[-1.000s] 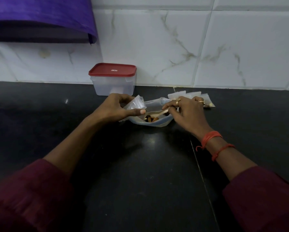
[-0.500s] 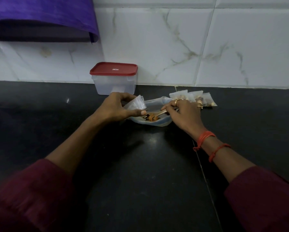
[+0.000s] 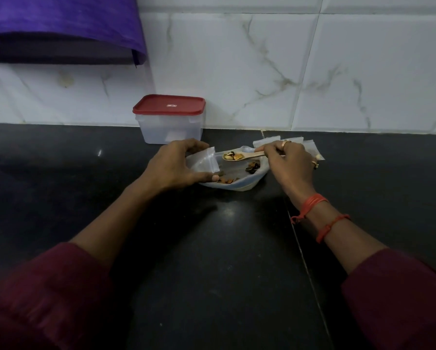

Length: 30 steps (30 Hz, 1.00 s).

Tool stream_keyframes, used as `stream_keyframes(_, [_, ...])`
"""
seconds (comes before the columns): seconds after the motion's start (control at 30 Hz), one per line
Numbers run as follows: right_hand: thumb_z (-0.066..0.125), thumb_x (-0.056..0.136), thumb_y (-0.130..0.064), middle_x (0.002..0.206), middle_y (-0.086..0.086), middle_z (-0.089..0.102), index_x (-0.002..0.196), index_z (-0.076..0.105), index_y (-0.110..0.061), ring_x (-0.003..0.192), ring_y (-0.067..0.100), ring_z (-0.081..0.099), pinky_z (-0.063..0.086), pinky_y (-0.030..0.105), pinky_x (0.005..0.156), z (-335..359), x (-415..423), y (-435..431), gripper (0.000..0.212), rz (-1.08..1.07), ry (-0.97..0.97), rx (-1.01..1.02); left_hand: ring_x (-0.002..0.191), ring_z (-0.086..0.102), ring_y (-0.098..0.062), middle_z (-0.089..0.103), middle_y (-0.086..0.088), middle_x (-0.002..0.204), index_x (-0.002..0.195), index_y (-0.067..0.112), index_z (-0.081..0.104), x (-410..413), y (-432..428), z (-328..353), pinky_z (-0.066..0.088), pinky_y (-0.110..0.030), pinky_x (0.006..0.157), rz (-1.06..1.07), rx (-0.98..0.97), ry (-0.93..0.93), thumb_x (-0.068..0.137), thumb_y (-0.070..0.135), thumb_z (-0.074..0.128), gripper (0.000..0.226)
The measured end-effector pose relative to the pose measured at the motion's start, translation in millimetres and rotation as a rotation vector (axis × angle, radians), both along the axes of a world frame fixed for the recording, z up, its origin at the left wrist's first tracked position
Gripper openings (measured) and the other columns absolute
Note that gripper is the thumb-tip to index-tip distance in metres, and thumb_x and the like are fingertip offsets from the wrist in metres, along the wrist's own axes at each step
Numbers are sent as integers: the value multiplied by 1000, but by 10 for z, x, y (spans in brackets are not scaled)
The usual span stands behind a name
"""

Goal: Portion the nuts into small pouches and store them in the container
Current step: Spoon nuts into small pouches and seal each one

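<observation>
Spoon (image 3: 252, 155) w/ nuts (image 3: 233, 155) now higher, in R hand (image 3: 290, 164); pouch (image 3: 204, 163) in L hand (image 3: 175, 168) alongside.

Dim, glare on dark counter (image 3: 233, 213), blurred edges

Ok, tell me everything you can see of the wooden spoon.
The wooden spoon is small and pale, light wood by its look, with an oval bowl and a short straight handle. It is held about level, with its bowl pointing left. The bowl carries a few nuts, one pale and the others dark or orange-brown. The right hand pinches the handle's end. The spoon hangs above the open clear bag, close to the small pouch that the left hand holds, with a gap between spoon and pouch.
</observation>
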State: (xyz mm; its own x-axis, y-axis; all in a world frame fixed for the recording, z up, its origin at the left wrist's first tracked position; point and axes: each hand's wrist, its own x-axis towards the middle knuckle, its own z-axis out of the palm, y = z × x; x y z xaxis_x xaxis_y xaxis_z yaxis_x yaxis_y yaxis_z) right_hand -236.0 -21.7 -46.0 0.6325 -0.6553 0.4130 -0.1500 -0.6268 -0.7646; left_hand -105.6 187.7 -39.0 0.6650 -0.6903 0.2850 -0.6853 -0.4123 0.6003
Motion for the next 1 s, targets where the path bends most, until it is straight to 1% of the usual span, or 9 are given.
stream_keyframes(0.1, [57,94,-29,73,-8,71,95,80,-27,78,13,65,48,32,70,45,-27,106,24,53,-46,-29,111,52,-6,60,6,131,134,28,55,-34,-21,3,51,-30,91,5,-10,-38,68,47,84,74])
stream_keyframes(0.23, [59,96,-24,87,-9,73,100,79,-29,73,11,64,55,42,74,54,-31,258,21,199,-108,-125,107,55,-6,61,5,127,133,26,56,-95,-49,11,43,-14,80,-17,-56,-77,70,44,84,70])
stream_keyframes(0.37, [64,96,-27,94,-17,65,109,76,-35,83,6,61,37,49,97,29,-68,285,19,280,-155,-590,108,57,-9,62,5,122,130,23,59,-92,-42,32,44,-14,78,-2,-115,-73,72,41,84,65])
stream_keyframes(0.43, [67,96,-26,99,-13,70,113,75,-35,90,10,66,33,48,98,25,-80,244,21,256,-221,-813,106,57,-10,63,5,121,129,21,60,-70,-35,37,44,-13,76,10,-125,-64,72,40,83,64])
stream_keyframes(0.5, [67,96,-23,100,-9,72,114,75,-35,88,14,68,32,47,96,18,-78,211,23,224,-304,-920,104,58,-8,63,6,119,129,22,60,-62,-27,41,45,-13,74,9,-118,-38,72,39,83,64])
stream_keyframes(0.67, [65,95,-18,99,-11,72,117,74,-34,92,9,67,33,50,96,-7,-60,196,29,223,-300,-721,95,56,5,59,18,110,128,28,59,-78,-5,59,44,-9,69,-8,-104,3,71,40,84,64])
stream_keyframes(0.77, [64,95,-16,96,-11,73,117,74,-33,91,6,66,32,47,97,-18,-63,156,29,262,-263,-580,97,57,3,59,22,107,129,28,58,-101,-3,75,48,-10,73,-8,-130,45,65,49,80,71])
stream_keyframes(0.9, [61,95,-16,89,-10,74,113,75,-34,82,8,65,31,38,94,13,-61,139,29,184,-280,-428,106,59,-9,62,10,117,131,21,59,-85,15,77,49,-18,80,7,-153,88,61,54,76,80])
stream_keyframes(1.0, [58,93,-18,88,-7,75,103,77,-34,76,14,66,39,49,99,38,-75,103,27,79,-284,-314,110,59,-13,63,3,123,131,19,58,-42,35,81,48,-17,79,28,-131,92,64,48,79,77])
